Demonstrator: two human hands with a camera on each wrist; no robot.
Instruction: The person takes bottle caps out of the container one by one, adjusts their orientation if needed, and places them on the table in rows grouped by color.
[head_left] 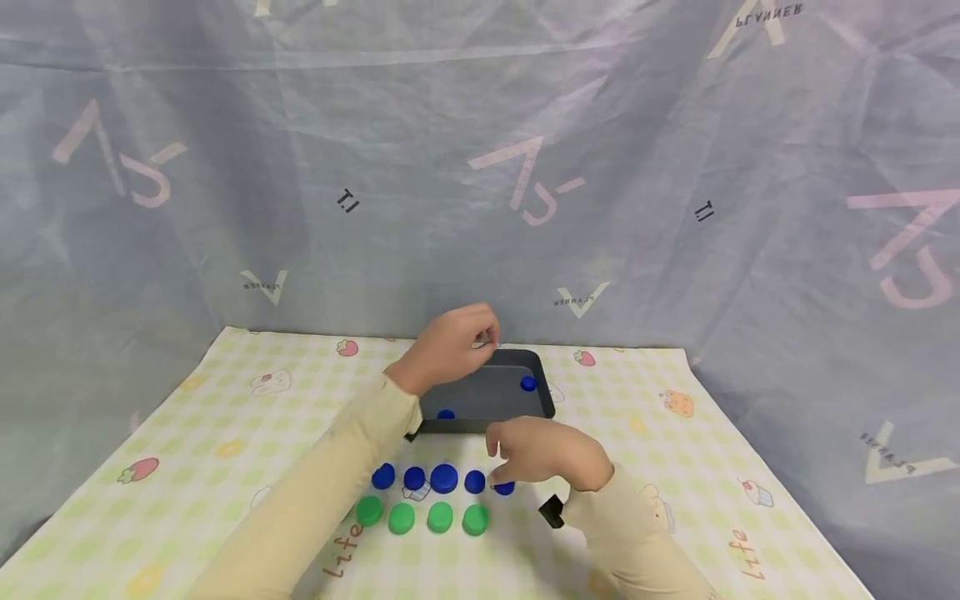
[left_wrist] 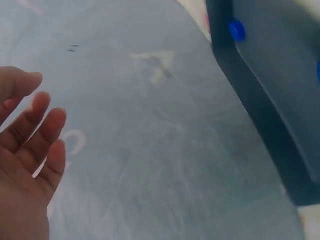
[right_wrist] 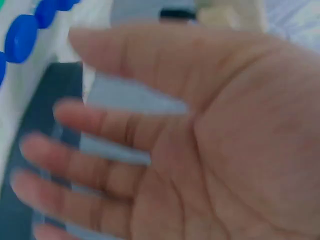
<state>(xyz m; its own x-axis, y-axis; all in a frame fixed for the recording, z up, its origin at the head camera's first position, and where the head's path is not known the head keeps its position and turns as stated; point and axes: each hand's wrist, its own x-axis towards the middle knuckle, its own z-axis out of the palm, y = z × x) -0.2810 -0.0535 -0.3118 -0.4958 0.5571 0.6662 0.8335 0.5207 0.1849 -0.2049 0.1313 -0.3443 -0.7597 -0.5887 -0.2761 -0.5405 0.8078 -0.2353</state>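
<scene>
My left hand is above the far left part of a dark grey tray. In the left wrist view its fingers are loosely bent and hold nothing. One blue cap lies at the tray's right side and another blue cap near its front wall. My right hand is in front of the tray, its fingertips over the rightmost blue cap of a row. The right wrist view shows its fingers spread and its palm bare. A larger blue cap sits mid-row.
Several green caps, one of them a green cap, form a row nearer to me than the blue ones. A checked tablecloth covers the table. Behind its far edge hangs a grey printed curtain.
</scene>
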